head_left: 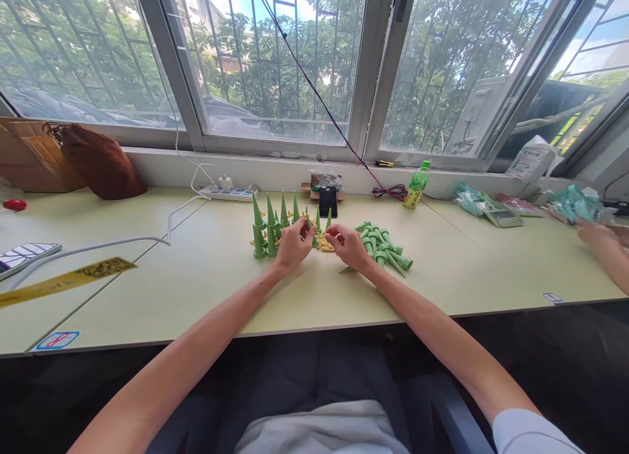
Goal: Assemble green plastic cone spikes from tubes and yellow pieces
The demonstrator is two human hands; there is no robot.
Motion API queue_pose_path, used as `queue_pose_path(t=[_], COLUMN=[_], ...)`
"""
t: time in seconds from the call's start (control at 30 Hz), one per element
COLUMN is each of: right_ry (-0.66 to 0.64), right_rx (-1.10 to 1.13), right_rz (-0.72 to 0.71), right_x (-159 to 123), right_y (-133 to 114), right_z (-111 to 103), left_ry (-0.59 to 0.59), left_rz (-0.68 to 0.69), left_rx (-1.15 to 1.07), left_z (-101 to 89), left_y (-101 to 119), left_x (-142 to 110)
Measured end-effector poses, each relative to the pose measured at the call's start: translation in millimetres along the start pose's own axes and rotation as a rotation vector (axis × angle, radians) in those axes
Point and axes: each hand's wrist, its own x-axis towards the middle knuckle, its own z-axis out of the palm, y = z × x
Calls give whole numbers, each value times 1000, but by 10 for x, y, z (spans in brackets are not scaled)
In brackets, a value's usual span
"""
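My left hand (293, 245) is closed in a pinch on a green plastic spike, whose tip shows above the fingers. Close to it, my right hand (350, 245) has its thumb and fingertips pressed together; what they hold is too small to make out. Between and behind the hands lies a small pile of yellow pieces (325, 244). Left of my left hand, several green spikes (258, 228) stand upright in rows, point up, with yellow bits at their sides. To the right of my right hand, a heap of loose green spikes (383, 244) lies on the table, partly covered by that hand.
Behind the hands are a black phone (328, 202) and a small cardboard box (314, 187). A green bottle (417, 185), a power strip (228, 193) and a white cable (170, 228) lie farther out. At far right, another person's hand (599, 238) is beside teal plastic bags (577, 204).
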Motion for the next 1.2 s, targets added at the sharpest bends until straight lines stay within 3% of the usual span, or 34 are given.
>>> queue_pose_path(t=[1.2], right_ry=[-71], right_rx=[11], right_rz=[-11], right_x=[1], right_y=[85], right_z=[16], left_ry=[-44], left_rz=[31], left_rx=[-17], left_z=[9], left_y=[9], left_x=[-9])
